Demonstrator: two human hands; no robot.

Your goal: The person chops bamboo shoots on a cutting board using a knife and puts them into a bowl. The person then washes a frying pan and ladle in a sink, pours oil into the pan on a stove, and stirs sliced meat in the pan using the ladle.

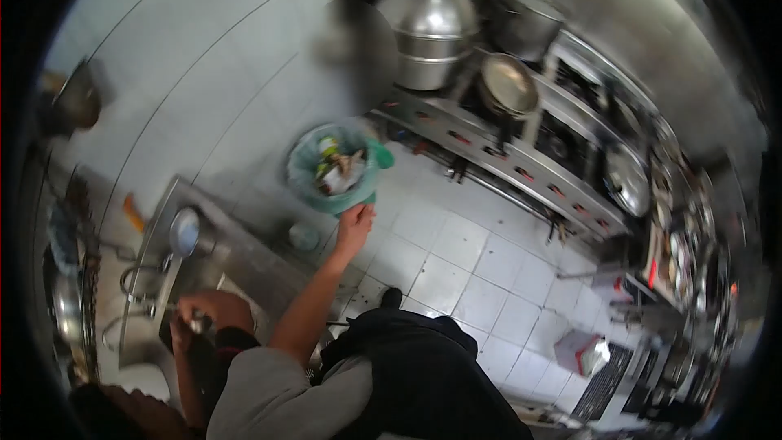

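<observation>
My left hand reaches out from a grey sleeve, its fingers closed at the near edge of a green trash bin. A pale plastic liner covers the bin's inside. Inside lie scraps and a yellow-green wrapper. A green piece sticks out at the bin's right side. Exactly how my fingers grip the edge is too small to make out. My right hand is out of view.
At left, another person's hands work over a steel sink counter with a bowl. Upper right, a stove carries a steamer pot and a frying pan. A square tin stands on the tiled floor.
</observation>
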